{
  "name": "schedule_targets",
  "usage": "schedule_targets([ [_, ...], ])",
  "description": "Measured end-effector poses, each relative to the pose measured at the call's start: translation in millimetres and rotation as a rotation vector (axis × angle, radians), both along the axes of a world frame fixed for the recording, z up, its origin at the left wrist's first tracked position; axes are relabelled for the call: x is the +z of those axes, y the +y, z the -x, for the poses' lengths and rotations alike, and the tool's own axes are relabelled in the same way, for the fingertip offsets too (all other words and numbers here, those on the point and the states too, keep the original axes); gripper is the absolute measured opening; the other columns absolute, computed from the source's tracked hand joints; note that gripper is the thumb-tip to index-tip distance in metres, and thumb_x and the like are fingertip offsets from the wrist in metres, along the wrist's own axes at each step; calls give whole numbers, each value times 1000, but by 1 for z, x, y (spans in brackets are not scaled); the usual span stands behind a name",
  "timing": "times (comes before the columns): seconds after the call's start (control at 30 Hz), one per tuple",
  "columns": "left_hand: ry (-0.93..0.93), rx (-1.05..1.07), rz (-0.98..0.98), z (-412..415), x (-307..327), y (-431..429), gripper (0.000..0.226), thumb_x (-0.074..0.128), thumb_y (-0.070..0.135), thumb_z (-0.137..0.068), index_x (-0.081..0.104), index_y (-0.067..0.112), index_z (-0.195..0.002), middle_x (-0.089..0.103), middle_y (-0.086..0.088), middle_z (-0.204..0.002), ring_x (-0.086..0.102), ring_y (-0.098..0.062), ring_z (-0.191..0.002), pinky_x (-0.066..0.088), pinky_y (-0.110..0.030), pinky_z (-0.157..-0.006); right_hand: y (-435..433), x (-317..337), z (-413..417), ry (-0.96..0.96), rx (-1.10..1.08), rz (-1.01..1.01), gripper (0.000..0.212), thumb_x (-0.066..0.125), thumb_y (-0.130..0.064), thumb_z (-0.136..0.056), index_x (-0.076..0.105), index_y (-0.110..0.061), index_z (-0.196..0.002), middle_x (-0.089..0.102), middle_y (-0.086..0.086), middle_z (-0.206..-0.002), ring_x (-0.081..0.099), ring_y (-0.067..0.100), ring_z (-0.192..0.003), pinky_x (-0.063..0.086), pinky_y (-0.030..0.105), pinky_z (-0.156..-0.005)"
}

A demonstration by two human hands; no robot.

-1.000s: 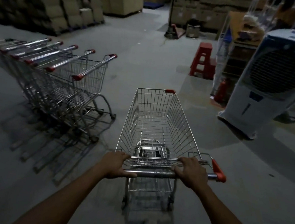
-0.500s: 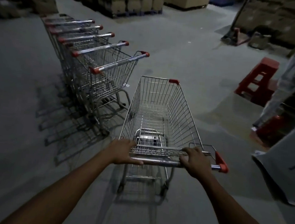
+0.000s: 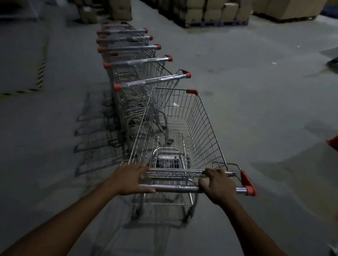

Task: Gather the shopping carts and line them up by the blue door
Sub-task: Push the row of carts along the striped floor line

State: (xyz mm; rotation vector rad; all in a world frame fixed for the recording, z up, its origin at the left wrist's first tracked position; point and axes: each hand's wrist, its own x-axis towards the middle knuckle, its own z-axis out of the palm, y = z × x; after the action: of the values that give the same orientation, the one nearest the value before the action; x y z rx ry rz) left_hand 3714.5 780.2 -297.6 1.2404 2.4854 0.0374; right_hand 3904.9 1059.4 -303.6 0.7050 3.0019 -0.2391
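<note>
Shopping cart (image 3: 202, 128) stands on the concrete floor (image 3: 258, 99), its front left corner just beside the last of the nested carts (image 3: 138, 62) lined up ahead. Both arms reach forward, nearly straight. The left hand (image 3: 131, 177) drapes its fingers over the left end of the handle bar (image 3: 175, 188), thumb along it. The right hand (image 3: 218, 185) curls round the bar near the red end cap (image 3: 247, 182).

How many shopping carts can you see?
6 for sure: one cart held by the left hand and right hand; five nested in a row ahead, on its left. The row's blurred far end may hide more.
</note>
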Motion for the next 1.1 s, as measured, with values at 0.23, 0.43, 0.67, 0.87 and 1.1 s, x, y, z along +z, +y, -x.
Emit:
schedule_targets([
  [0.23,39,192,53,-40,5,59,125,15,107,-54,32,34,-154,37,4,-159,37,-20,-143,32,-45,-115,90,-2,20,22,208,3,71,19,-67,-82,65,-26,-119,63,-9,-125,48,16,-119,49,34,-78],
  [0.43,18,294,90,-54,10,85,136,7,110,-45,29,34,-155,30,7,-162,28,-17,-148,20,-44,-119,126,-2,39,31,301,17,66,23,-65,-84,65,-26,-117,64,-10,-121,48,16,-119,50,34,-80],
  [0.67,5,340,45,-40,1,103,124,23,108,-53,33,34,-152,37,6,-158,32,-18,-145,25,-41,-118,155,-9,68,37,387,-3,63,24,-65,-87,66,-25,-112,64,-9,-117,49,16,-117,52,36,-78],
  [0.87,-2,403,36,-22,-6,118,119,27,108,-55,34,37,-151,37,5,-158,33,-19,-144,26,-45,-119,173,-5,96,20,414,-27,68,21,-67,-84,66,-26,-115,63,-11,-121,48,15,-118,49,33,-79],
  [1.1,-1,431,41,11,-1,130,118,32,105,-58,32,34,-153,35,6,-159,32,-18,-145,24,-43,-119,184,-3,138,-7,426,-21,66,24,-66,-88,61,-25,-125,61,-8,-127,47,13,-120,47,31,-75],
])
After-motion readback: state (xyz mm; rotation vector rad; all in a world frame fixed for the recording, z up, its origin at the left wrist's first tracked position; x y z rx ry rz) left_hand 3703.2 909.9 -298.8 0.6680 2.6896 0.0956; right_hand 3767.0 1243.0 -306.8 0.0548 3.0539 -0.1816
